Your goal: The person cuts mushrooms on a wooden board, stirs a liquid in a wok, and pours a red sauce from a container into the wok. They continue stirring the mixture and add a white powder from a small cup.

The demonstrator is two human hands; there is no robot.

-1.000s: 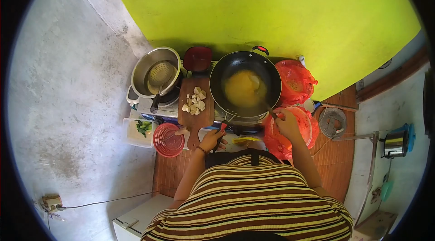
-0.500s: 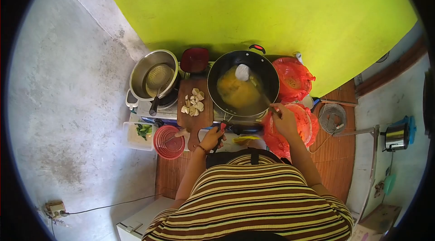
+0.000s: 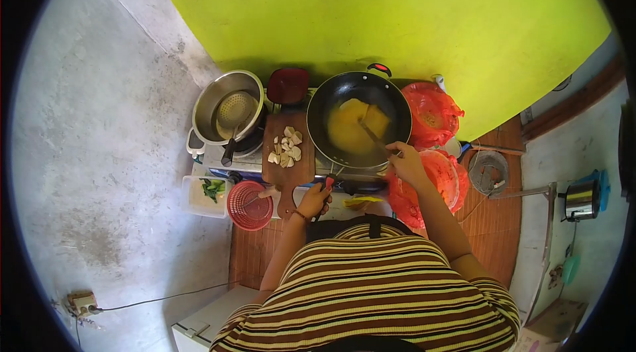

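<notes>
left hand (image 3: pixel 313 201) is holding the wok handle (image 3: pixel 329 183), grip wrapped around it, fingers curling under; right hand (image 3: pixel 407 165) is holding the utensil (image 3: pixel 375 136) by its upper end, grip narrow on the shaft; its lower end is reaching into the yellow mixture (image 3: pixel 346 135), which is lying in the bottom of the black wok (image 3: pixel 326 95); wok is sitting over the right side of the stove (image 3: pixel 257 166); chopping board (image 3: pixel 301 175) is lying just left of it, carrying pale chopped pieces (image 3: pixel 286 147); steel pot (image 3: pixel 206 101) is standing left of the board with a perforated ladle (image 3: pixel 234 108) resting inside; main risk as I'm reading it is the wok rocking or swinging if the right hand is pushing hard sideways and the left is slackening; a fast stroke could be slopping the mixture over the rim; the right forearm is crossing close above the lower red bag-lined container (image 3: pixel 405 211), so a low elbow could be snagging the plastic; upper red bag (image 3: pixel 424 97) is sitting near the wok wall, could be softening if the metal is hot, can't tell from here; board is crowding the wok's left side, so a leftward shift could be nudging it and scattering pieces
</notes>
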